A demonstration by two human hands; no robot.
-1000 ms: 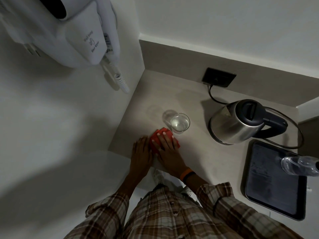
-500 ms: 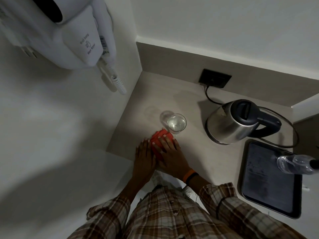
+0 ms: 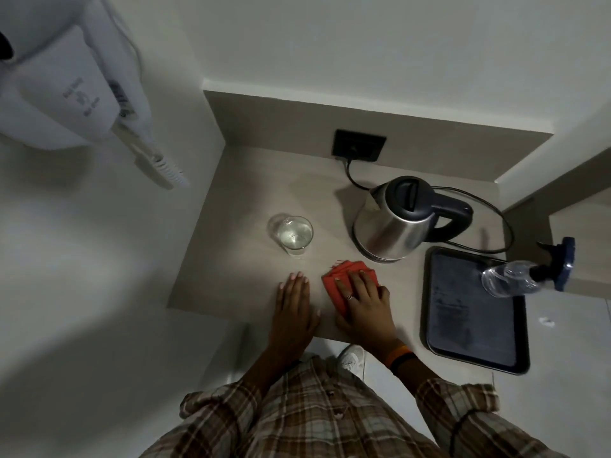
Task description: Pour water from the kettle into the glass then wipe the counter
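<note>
A clear glass [image 3: 293, 235] with water in it stands on the beige counter [image 3: 244, 200]. To its right sits a steel kettle [image 3: 396, 223] with a black lid and handle, corded to a wall socket [image 3: 359, 145]. My right hand [image 3: 363, 300] lies flat on a folded red cloth [image 3: 334, 279] and presses it to the counter, in front of the kettle. My left hand [image 3: 295, 305] rests flat on the counter beside it, fingers together, holding nothing.
A dark tray [image 3: 476, 312] lies at the right with a clear spray bottle [image 3: 522, 276] on its far corner. A white wall-mounted hair dryer [image 3: 76, 90] hangs at the upper left. The counter's front edge is under my wrists.
My right hand has slid the red cloth to the right, away from the glass and toward the kettle. My left hand stays flat on the counter.
</note>
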